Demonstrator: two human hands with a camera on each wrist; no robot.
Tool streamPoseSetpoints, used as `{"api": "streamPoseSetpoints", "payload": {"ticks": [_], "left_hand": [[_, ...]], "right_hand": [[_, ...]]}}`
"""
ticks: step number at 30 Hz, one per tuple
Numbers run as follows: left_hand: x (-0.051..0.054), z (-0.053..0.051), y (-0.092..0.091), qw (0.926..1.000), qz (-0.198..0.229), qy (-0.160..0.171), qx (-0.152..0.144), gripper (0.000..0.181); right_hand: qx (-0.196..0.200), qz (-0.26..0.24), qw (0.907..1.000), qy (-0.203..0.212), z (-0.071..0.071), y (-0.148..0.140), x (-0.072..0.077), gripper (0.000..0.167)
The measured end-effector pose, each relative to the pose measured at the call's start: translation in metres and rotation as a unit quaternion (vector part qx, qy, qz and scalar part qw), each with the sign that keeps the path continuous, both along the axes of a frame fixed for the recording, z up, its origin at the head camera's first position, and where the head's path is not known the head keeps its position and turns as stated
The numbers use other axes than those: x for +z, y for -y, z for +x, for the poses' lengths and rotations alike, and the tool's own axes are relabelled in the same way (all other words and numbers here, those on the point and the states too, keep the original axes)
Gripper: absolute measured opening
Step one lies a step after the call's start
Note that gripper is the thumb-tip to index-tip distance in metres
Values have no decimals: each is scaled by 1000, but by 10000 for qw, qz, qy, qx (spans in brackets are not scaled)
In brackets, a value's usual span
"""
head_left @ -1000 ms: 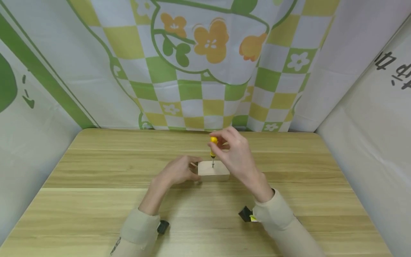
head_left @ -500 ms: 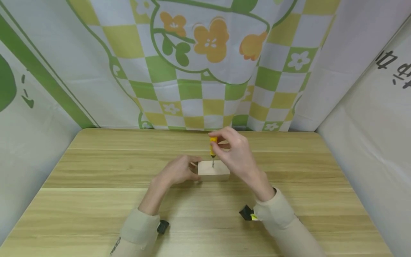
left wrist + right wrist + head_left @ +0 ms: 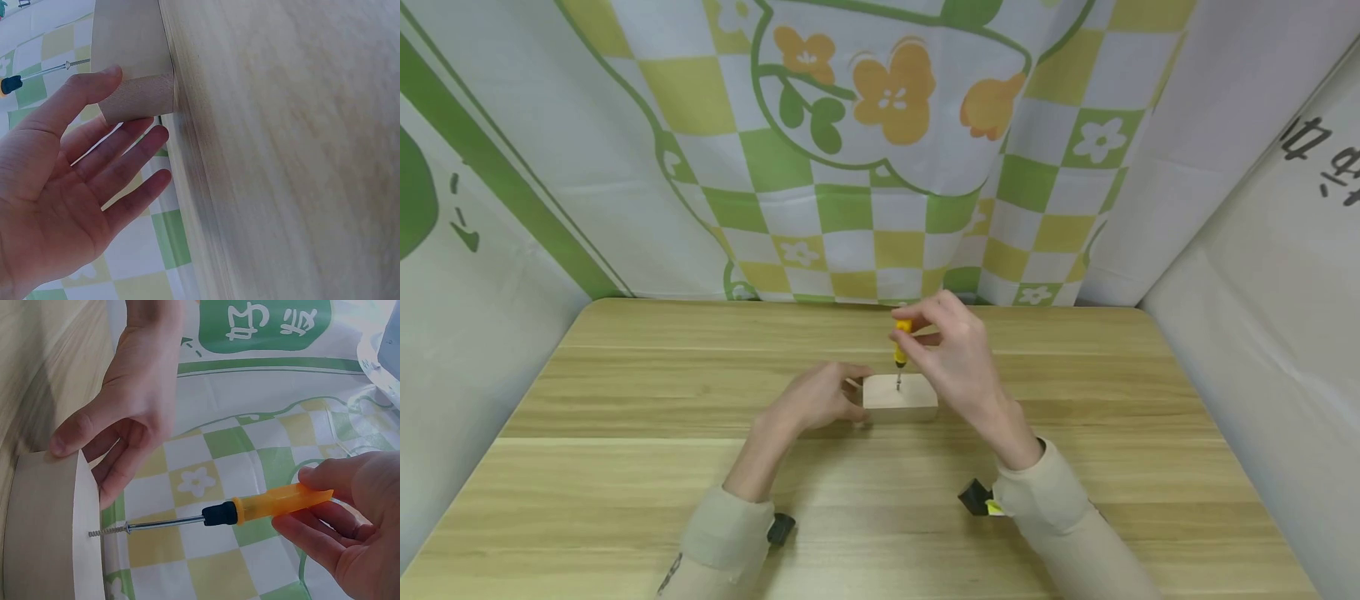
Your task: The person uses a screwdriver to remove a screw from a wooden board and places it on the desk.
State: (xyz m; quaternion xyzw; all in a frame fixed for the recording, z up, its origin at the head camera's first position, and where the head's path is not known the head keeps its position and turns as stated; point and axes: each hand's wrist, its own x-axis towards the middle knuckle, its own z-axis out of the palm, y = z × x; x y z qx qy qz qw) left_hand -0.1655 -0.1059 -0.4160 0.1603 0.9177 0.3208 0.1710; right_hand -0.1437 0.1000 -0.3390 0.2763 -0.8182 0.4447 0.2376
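A pale wooden block (image 3: 898, 397) lies flat on the table. My left hand (image 3: 817, 398) grips its left end, thumb on the near side; in the left wrist view the other fingers of that hand (image 3: 69, 181) are spread near the block (image 3: 134, 56). My right hand (image 3: 958, 362) pinches the yellow handle of a screwdriver (image 3: 902, 346) held almost upright above the block. The right wrist view shows the screwdriver (image 3: 269, 505) with its tip at the head of a screw (image 3: 109, 531), whose thread stands partly out of the block's top face.
The wood-grain table (image 3: 625, 483) reaches back to a green and yellow checked curtain (image 3: 850, 208). Pale sheets hang on both sides. Black devices (image 3: 781, 529) are strapped at both wrists, the right one (image 3: 976, 497) with a yellow-green strip.
The screwdriver handle has shifted slightly right and leans a little more, and the right-hand fingers have moved around it. The left hand and block look almost unmoved.
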Motion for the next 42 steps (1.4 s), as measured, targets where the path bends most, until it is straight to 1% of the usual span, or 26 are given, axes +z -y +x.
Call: {"api": "streamPoseSetpoints", "payload": {"ticks": [4,7,11,14,18,24,27,31,35,42], "left_hand": [[1,0,0,10000,15,11,0,68],[2,0,0,10000,26,40,21,69],[2,0,0,10000,43,48,52,69],[2,0,0,10000,65,23,21,68],[2,0,0,10000,86,18,-3,68],[1,-1,1,10000,54,-2,5,69],[0,-1,1,10000,23,-9,3,70],[0,0,1,10000,25,30,15,70],[0,0,1,10000,35,38,8,70],[1,1,0,10000,22,45,47,70]], "right_hand": [[72,-20,9999,79,0,0,1,18],[148,-68,9996,252,0,0,2,17],[275,-193,9982,489,-1,1,1,20],[330,-255,9975,573,-2,2,0,21],[237,-206,9984,461,-3,1,-4,21],[39,-136,9998,174,-2,0,-7,21],[-15,-96,9999,89,-2,1,-7,27],[-16,-110,9999,115,-2,1,-7,31],[51,-252,9995,202,-2,1,-7,25],[257,-404,9982,349,-1,3,-6,23]]}}
